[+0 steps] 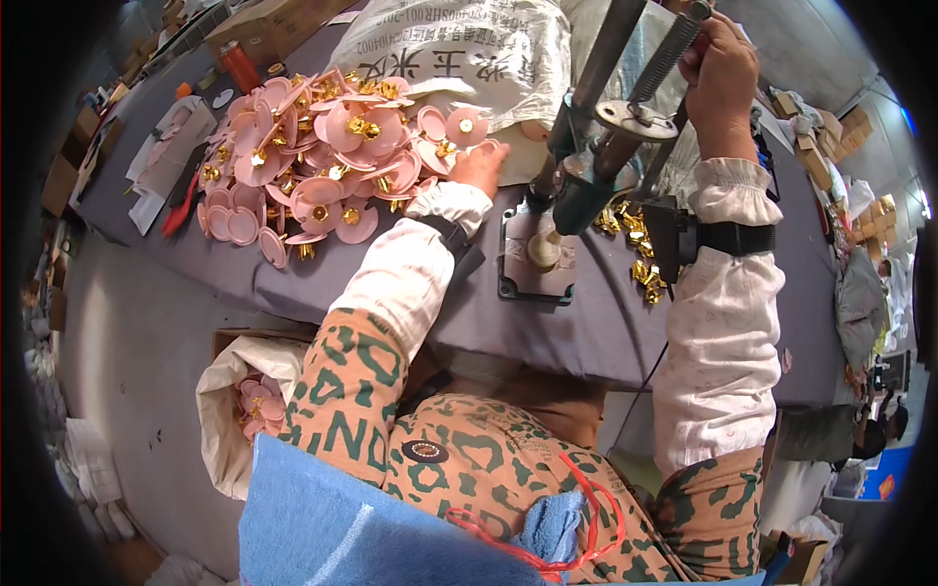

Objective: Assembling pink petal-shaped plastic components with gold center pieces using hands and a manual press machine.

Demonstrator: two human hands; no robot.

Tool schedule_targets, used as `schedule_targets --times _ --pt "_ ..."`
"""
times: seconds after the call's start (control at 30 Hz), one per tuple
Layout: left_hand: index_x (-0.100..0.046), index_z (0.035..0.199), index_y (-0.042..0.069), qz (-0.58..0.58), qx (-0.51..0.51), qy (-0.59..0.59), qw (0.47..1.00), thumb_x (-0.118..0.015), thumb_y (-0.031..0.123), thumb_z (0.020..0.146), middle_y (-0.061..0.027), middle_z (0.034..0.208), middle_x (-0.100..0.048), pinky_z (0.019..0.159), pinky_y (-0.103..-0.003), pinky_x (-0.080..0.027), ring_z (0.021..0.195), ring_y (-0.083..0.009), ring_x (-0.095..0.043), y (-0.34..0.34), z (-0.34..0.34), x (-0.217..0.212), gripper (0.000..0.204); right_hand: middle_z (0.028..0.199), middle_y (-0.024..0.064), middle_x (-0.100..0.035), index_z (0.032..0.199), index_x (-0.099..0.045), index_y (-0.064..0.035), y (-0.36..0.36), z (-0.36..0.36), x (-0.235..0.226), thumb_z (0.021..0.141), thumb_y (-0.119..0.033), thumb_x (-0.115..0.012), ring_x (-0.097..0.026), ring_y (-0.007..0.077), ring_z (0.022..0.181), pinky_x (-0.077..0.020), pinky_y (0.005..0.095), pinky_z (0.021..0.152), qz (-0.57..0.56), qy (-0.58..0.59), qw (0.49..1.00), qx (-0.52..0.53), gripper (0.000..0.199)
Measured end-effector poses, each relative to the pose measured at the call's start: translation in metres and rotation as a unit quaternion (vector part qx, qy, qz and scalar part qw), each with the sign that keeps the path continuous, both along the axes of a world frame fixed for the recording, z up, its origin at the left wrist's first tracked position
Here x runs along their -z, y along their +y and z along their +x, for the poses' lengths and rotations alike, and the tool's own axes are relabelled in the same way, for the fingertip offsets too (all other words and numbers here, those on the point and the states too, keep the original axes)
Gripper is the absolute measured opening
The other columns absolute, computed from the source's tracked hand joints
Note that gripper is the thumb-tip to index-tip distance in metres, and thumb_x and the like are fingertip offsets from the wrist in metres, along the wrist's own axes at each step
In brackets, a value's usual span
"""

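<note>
At the right edge of a large pile of round pink pieces [357,132], many with gold metal fittings, is my left hand [478,169]. Its fingers are drawn together beside a pink disc [467,125] with a gold centre; what they hold is hidden. My right hand [723,73] is raised at the top of a green metal hand press [589,186], fingers curled around its lever next to a coiled spring [669,51]. A pale round knob-like piece [543,251] sits on the press's base plate [537,285]. Loose gold fittings [640,244] lie right of the press.
Behind the press and pile lies a white woven sack [469,59]. An orange-red bottle [239,66] and a cardboard box [274,29] stand far left. Below the table's front edge, an open cloth sack [220,420] holds pink pieces. A blue towel [362,518] covers my lap.
</note>
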State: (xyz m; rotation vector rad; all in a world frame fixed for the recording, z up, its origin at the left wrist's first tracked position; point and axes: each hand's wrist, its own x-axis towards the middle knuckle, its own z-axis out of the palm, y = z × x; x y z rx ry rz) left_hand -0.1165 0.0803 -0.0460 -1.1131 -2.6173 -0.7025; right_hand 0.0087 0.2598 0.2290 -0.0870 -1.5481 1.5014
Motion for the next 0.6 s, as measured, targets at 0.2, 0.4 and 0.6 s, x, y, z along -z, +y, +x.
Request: schedule_targets --times 0.2,0.4,0.6 --pt "-0.061 0.121 0.009 0.225 0.043 -0.269 0.936 -0.057 -0.006 0.078 -0.0129 0.093 -0.069 0.07 -0.033 -0.052 0.082 -0.0235 -0.067 -0.035 0.022 -0.024 0.045 0.059 -0.0011 -0.052 0.086 -0.063 -0.0089 0.008 0.003 -0.001 0.088 -0.016 -0.051 -0.042 0.007 0.04 -0.0275 0.0202 0.034 -0.014 -0.004 1.0 0.019 0.014" --pt "-0.061 0.116 0.0 0.342 0.116 -0.584 0.727 -0.072 -0.002 0.079 -0.0051 0.107 -0.065 0.085 -0.026 -0.054 0.092 -0.0128 -0.064 -0.048 0.117 -0.004 0.038 0.059 -0.0015 -0.052 0.081 -0.057 -0.0119 0.01 0.007 -0.003 0.089 -0.014 -0.051 -0.042 0.0067 0.041 -0.0288 0.0199 0.035 -0.006 0.015 1.0 0.005 0.011" --pt "-0.075 0.098 0.019 0.235 0.017 -0.22 0.947 -0.083 0.033 0.06 -0.0081 0.126 -0.057 0.105 -0.041 -0.034 0.123 -0.0299 -0.042 -0.016 0.137 0.013 0.041 0.06 -0.0012 -0.052 0.089 -0.062 -0.0077 0.006 0.005 -0.003 0.088 -0.013 -0.051 -0.043 0.0066 0.043 -0.0287 0.0199 0.035 -0.006 -0.014 1.0 0.015 0.012"
